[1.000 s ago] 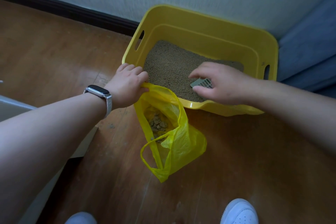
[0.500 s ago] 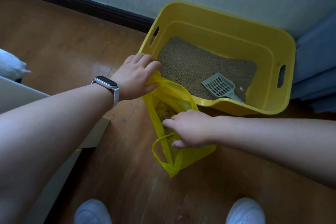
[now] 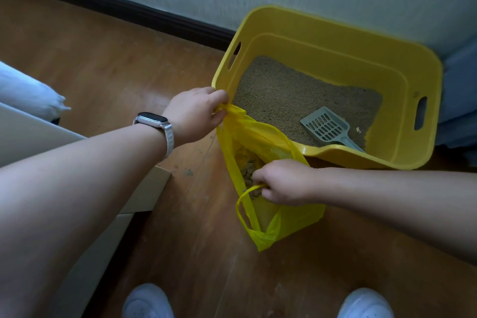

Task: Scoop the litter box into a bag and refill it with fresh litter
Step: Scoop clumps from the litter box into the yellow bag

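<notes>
A yellow litter box (image 3: 402, 64) stands against the wall, holding tan litter (image 3: 289, 95). A grey-green slotted scoop (image 3: 327, 128) lies in the litter at the near right, its handle resting toward the front rim. A yellow plastic bag (image 3: 263, 142) hangs open in front of the box, with clumps of litter visible inside. My left hand (image 3: 196, 113), with a watch on the wrist, grips the bag's far handle at the box's front corner. My right hand (image 3: 284, 182) grips the bag's near handle loop.
The wooden floor (image 3: 108, 54) runs to a dark baseboard (image 3: 129, 8) under a pale wall. A pale cardboard box (image 3: 144, 193) sits at the left. A white bag (image 3: 25, 93) lies at the far left. Blue fabric (image 3: 462, 90) hangs right of the litter box. My white shoes (image 3: 147, 302) show below.
My right hand let go of the scoop, which now lies in the litter, and came down to take the bag's near handle. My left hand has kept its hold on the bag.
</notes>
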